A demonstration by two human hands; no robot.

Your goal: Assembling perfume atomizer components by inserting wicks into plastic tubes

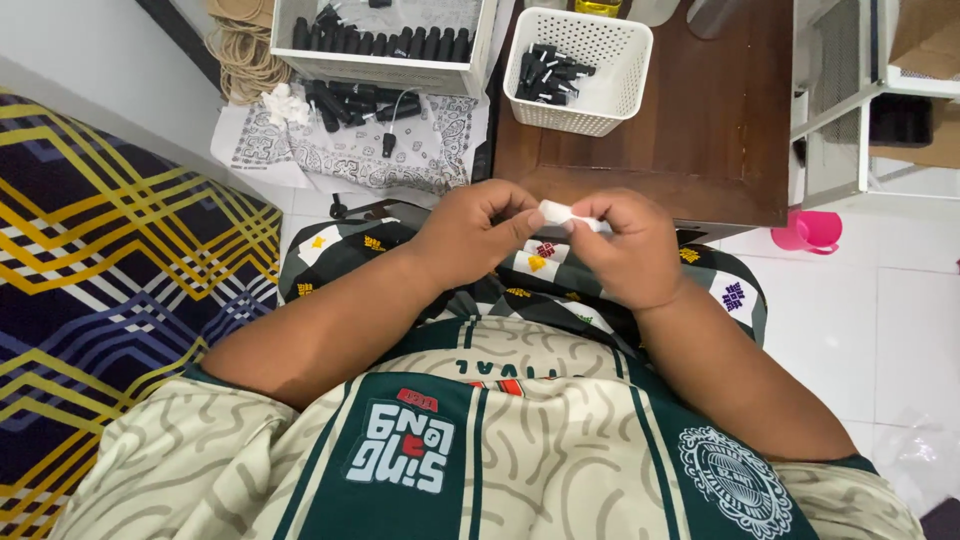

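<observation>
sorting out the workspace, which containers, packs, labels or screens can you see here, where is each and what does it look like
White perforated basket: on the brown wooden table, squarish, holding small black parts.
White bin: top centre, beside the basket, rectangular, rows of black parts inside.
Cardboard box: top right corner, brown, partly cut off.
Small white piece: pinched between left hand and right hand; too small to tell any label.
Screens or signs: none.

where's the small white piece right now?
Head view, centre: the small white piece is pinched between the left hand and right hand, just before the wooden table.
</observation>
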